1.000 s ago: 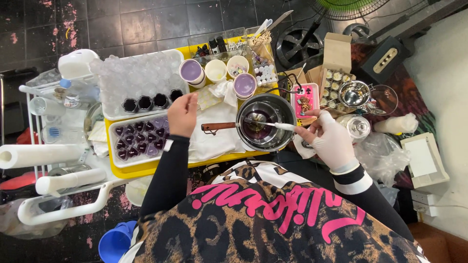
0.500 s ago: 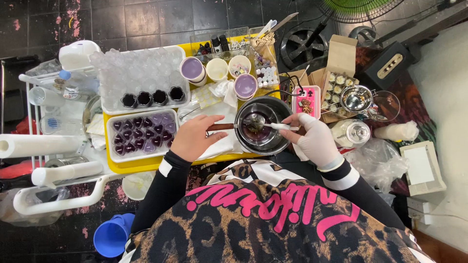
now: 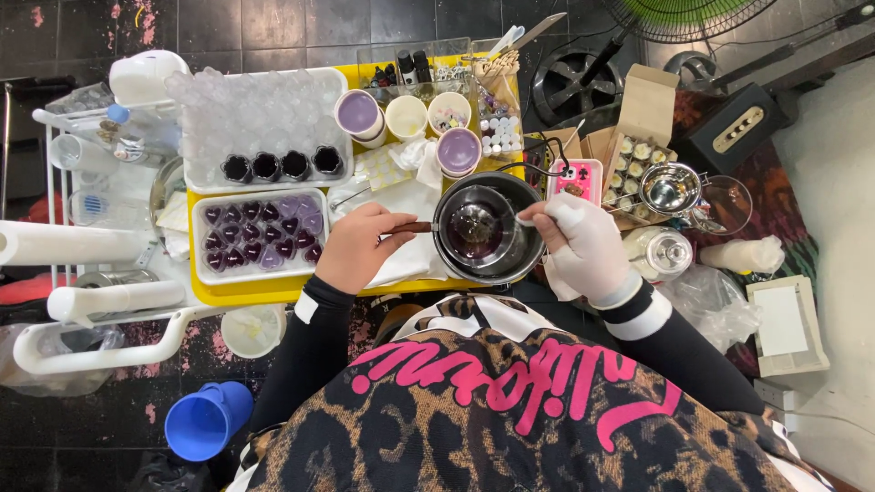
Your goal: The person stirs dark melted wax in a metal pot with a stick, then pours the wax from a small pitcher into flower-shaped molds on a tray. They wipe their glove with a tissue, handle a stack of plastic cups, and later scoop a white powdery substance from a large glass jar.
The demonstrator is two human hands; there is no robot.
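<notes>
Two hands work over a small dark metal pot that sits at the near right edge of a yellow tray, seen from the head camera looking straight down. The pot is round, with shiny steel walls and a dark liquid pooled in its bottom; a brown handle sticks out from its left side across a white cloth.

The left hand is bare, in a black sleeve, its fingers curled around the brown handle, gripping it. The right hand wears a white glove and pinches a thin white stirrer whose tip reaches over the pot's right rim; both forearms come in from the near edge.

Left of the left hand on the tray lies a white mould tray filled with purple heart shapes. Behind it stands a clear tray with four dark filled cups along its near side. Toward the far edge stand paper cups, one with purple contents just behind the pot. A pink phone lies just beyond the right hand, off the tray. A blue mug stands on the floor.
</notes>
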